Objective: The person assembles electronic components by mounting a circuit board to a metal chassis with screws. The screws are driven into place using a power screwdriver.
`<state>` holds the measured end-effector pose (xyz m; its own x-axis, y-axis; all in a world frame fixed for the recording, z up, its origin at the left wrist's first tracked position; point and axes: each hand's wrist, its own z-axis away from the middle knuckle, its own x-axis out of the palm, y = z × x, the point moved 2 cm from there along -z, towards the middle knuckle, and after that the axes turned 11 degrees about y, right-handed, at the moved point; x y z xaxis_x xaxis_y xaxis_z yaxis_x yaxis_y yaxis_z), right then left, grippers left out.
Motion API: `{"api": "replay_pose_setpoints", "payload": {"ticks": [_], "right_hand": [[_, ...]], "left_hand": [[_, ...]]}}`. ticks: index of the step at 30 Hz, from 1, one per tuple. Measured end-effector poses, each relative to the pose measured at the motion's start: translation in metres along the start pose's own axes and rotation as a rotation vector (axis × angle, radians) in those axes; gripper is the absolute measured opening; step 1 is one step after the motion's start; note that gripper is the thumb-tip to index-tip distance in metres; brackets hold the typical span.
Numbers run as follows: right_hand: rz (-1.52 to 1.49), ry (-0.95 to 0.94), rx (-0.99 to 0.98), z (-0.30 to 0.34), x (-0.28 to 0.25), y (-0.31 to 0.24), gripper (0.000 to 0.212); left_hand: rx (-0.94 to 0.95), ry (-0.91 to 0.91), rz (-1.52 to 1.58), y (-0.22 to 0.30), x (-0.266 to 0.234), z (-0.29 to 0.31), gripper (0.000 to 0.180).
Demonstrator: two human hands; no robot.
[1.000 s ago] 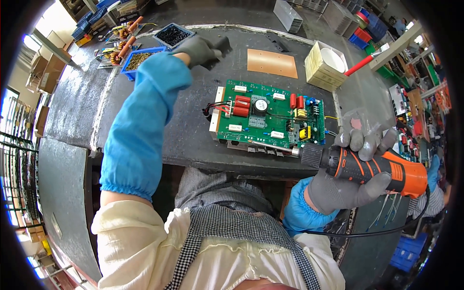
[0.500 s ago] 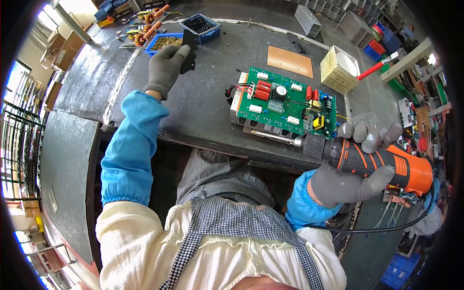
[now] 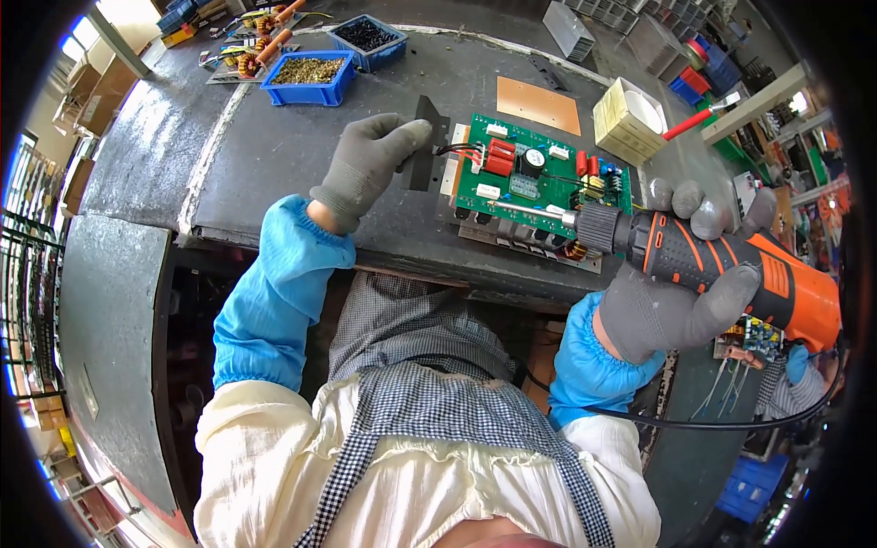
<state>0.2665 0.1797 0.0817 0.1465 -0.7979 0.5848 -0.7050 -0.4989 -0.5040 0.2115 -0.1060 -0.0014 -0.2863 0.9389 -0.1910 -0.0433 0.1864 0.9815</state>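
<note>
Between the fingers of my gloved left hand (image 3: 370,164) is a thin black notched plate (image 3: 422,151), held upright just left of the circuit assembly. A green circuit board (image 3: 539,178) with red, white and yellow parts tops that assembly, above a metal heat sink (image 3: 530,245). Black and red wires (image 3: 461,151) come off its left end. My gloved right hand (image 3: 694,265) is wrapped round an orange and black power screwdriver (image 3: 722,265). Its long silver bit (image 3: 534,209) points left across the board's near edge; whether the tip touches anything, I cannot tell.
A blue tray of brass-coloured screws (image 3: 311,75) and a blue tray of small black parts (image 3: 368,41) stand at the far left. Beyond the board lie a copper-coloured sheet (image 3: 539,105) and a cream box (image 3: 630,123). A black cable (image 3: 722,425) trails at right, near another person (image 3: 793,384).
My left hand has carried the black plate from beside the screw tray rightward and nearer, up to the board's left end. The screwdriver has shifted slightly, its bit now over the board's near edge.
</note>
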Motion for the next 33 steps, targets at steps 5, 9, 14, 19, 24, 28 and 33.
{"api": "replay_pose_setpoints", "payload": {"ticks": [5,9,14,19,24,28,33], "right_hand": [[0.022,-0.036,-0.013,-0.004,0.012,0.005,0.084],[0.009,-0.094,-0.025,-0.012,0.019,0.011,0.08],[0.192,-0.059,-0.006,-0.026,0.045,0.026,0.066],[0.225,-0.066,-0.051,-0.041,0.058,0.068,0.068],[0.375,-0.052,-0.051,-0.039,0.058,0.086,0.061],[0.49,-0.082,-0.134,-0.044,0.048,0.09,0.051],[0.395,-0.026,-0.144,-0.041,0.054,0.103,0.024]], "left_hand": [[0.013,-0.024,0.051,-0.019,0.007,-0.013,0.043],[-0.061,-0.102,0.066,-0.014,0.01,-0.01,0.045],[-0.086,-0.146,0.108,-0.019,0.013,-0.014,0.045],[-0.11,-0.169,0.135,-0.023,0.014,-0.016,0.046],[-0.081,-0.142,0.122,-0.021,0.015,-0.016,0.046],[-0.073,-0.173,0.097,-0.02,0.014,-0.02,0.046],[-0.075,-0.163,0.164,-0.03,0.016,-0.022,0.045]]}}
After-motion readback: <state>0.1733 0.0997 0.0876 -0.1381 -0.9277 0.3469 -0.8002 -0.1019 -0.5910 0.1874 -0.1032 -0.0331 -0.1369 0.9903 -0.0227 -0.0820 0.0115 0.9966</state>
